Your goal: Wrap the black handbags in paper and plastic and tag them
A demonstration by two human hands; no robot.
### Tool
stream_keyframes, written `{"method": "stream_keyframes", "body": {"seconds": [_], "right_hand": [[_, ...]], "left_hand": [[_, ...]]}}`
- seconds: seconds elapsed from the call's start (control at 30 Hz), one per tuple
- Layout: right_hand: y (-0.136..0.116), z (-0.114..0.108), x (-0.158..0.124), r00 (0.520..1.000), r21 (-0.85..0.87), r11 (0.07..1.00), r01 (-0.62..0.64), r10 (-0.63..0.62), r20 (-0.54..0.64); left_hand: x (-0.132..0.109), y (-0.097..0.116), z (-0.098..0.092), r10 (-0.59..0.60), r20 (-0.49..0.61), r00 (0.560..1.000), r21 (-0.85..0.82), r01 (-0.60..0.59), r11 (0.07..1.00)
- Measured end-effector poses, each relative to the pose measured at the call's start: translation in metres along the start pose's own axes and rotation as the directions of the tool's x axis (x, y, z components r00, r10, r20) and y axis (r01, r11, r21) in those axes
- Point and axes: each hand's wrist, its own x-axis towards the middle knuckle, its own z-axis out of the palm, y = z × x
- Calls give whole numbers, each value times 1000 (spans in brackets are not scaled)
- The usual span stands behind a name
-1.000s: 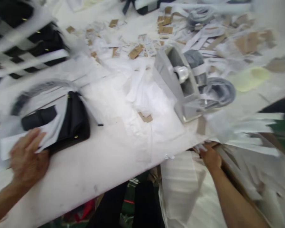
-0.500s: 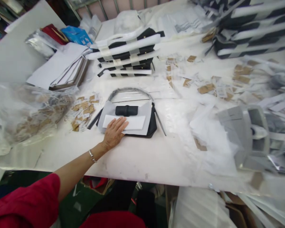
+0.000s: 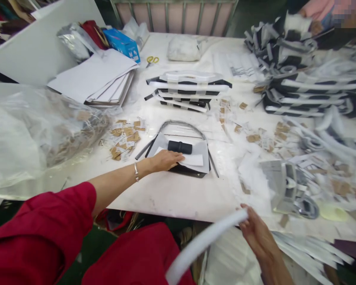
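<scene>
A black handbag (image 3: 190, 171) lies on the table with a pale translucent sheet (image 3: 204, 148) over it. A black rolled piece (image 3: 180, 147) and a white rectangular pad (image 3: 194, 160) rest on the sheet. The bag's wrapped handle (image 3: 184, 123) arches behind. My left hand (image 3: 167, 159) lies over the pad's left end, its fingers stretched out and pressing down. By the table's front edge, my right hand (image 3: 253, 225) pinches one end of a long white foam strip (image 3: 207, 245). The strip curves down to the left, toward my body.
A stack of wrapped black bags (image 3: 190, 93) stands behind the handbag, with more bags (image 3: 311, 95) at right. Brown tags (image 3: 126, 136) are scattered on the left. A tape dispenser (image 3: 281, 186) sits on the right. Foam strips (image 3: 311, 253) lie below the table edge. Another person's hand (image 3: 316, 27) shows at back right.
My right hand has come into view at the lower right with the foam strip. My left hand stays on the pad. The view has shifted, so the table things appear further right.
</scene>
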Motion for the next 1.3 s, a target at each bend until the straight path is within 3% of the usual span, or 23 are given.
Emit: {"method": "stream_keyframes", "body": {"seconds": [0.1, 0.23, 0.33, 0.53, 0.63, 0.73, 0.9, 1.1, 1.2, 1.3], "right_hand": [[-13, 52, 6, 999, 126, 992, 0, 5, -34], [-19, 96, 20, 996, -1, 997, 83, -83, 11], [0, 111, 17, 997, -2, 997, 81, -81, -8], [50, 144, 15, 983, 157, 982, 105, -78, -168], [59, 153, 22, 970, 248, 966, 66, -3, -242], [62, 158, 28, 967, 324, 946, 6, 77, -243], [60, 159, 27, 974, 385, 922, -35, 118, -194], [69, 147, 4, 972, 335, 918, -212, 235, -29], [72, 157, -3, 964, 281, 923, -264, 260, 53], [70, 174, -1, 965, 276, 925, -262, 258, 48]], "left_hand": [[11, -5, -21, 43, 91, 995, -53, -39, 998], [20, -7, -28, 49, 130, 990, -53, -42, 998], [21, -8, -31, 61, 158, 986, -43, -55, 998], [13, 7, -34, 0, 154, 988, -3, 0, 1000], [7, 28, -14, -101, 72, 992, 50, 98, 994], [-2, 49, 18, -227, -30, 973, 158, 229, 960], [-13, 55, 57, -184, -169, 968, 244, 222, 944], [-12, 42, 56, -144, -199, 969, 210, 186, 960], [-11, 42, 50, -150, -187, 971, 170, 182, 968], [-10, 42, 44, -159, -160, 974, 129, 181, 975]]}}
